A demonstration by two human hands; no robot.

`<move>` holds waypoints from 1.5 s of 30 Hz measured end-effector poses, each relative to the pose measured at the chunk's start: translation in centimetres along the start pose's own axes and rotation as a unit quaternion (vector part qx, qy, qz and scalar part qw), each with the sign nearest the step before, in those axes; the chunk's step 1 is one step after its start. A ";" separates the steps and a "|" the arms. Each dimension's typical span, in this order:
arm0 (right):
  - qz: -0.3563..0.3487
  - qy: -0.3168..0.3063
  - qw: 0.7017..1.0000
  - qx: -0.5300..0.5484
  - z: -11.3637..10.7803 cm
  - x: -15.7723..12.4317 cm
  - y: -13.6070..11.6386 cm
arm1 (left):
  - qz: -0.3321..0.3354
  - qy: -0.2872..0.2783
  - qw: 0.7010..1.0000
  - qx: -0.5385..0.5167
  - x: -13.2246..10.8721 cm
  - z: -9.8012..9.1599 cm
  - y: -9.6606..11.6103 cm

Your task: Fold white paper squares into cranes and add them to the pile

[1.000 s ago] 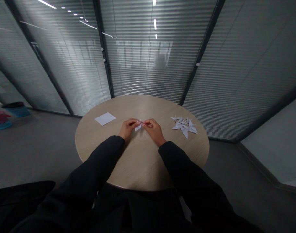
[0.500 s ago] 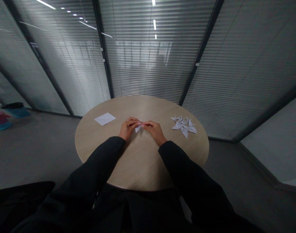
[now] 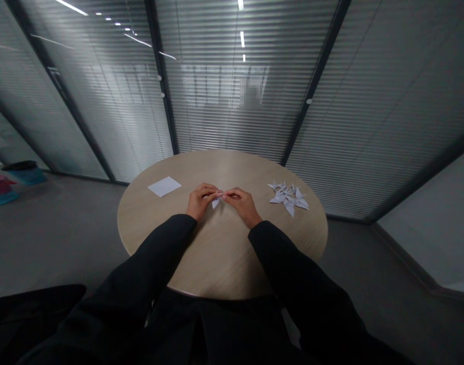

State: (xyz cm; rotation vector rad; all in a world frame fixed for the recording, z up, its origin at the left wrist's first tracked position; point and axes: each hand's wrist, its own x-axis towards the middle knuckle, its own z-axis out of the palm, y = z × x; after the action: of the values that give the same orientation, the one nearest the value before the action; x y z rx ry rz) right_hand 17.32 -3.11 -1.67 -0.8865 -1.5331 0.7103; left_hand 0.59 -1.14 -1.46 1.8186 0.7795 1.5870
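Note:
Over the middle of the round table, a small piece of folded white paper (image 3: 216, 203) is pinched between my two hands. My left hand (image 3: 200, 200) grips it from the left with thumb and fingers together. From the right, my right hand (image 3: 242, 205) closes on it with its fingertips, almost touching those of the left. Most of the folded paper is hidden behind the fingers; a pointed white part shows below them. To the right lies a pile of folded paper cranes (image 3: 287, 196). A flat stack or sheet of white paper (image 3: 164, 186) rests at the left.
The round wooden table (image 3: 224, 253) stands close to a glass partition with blinds (image 3: 232, 121). On the floor at the far left are a blue bin with a black liner (image 3: 27, 173) and another with a red liner (image 3: 1, 190). A dark chair (image 3: 34, 314) is at lower left.
Both hands stay in the same place, with only a slight shift of the fingertips at the folded paper. The other paper lies unmoved.

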 end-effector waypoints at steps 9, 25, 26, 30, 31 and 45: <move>0.033 0.012 0.999 -0.003 0.2 0.0 0.3 | -0.028 0.007 1.000 0.001 -0.3 0.6 0.3; 0.004 0.029 0.997 -0.077 0.5 -0.2 0.0 | -0.089 0.003 0.996 -0.002 -0.3 0.9 -1.0; 0.000 0.032 0.996 -0.080 0.5 -0.2 0.0 | -0.091 0.006 0.996 -0.001 -0.3 0.9 -1.2; -0.008 0.034 0.996 -0.082 0.5 -0.1 0.1 | -0.098 0.008 0.995 0.003 -0.2 0.8 -1.3; -0.007 0.031 0.996 -0.080 0.5 -0.1 0.1 | -0.097 0.006 0.995 0.006 -0.2 0.8 -1.3; 0.004 -0.005 0.998 -0.057 0.3 0.1 1.2 | -0.022 -0.012 0.997 0.069 -0.5 0.8 -0.6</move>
State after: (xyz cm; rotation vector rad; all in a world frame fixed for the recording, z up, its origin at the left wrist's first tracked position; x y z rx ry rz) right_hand 17.23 -2.38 -2.64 -0.9756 -1.5928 0.6380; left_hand 1.26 -1.16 -2.33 1.8988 0.9323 1.5134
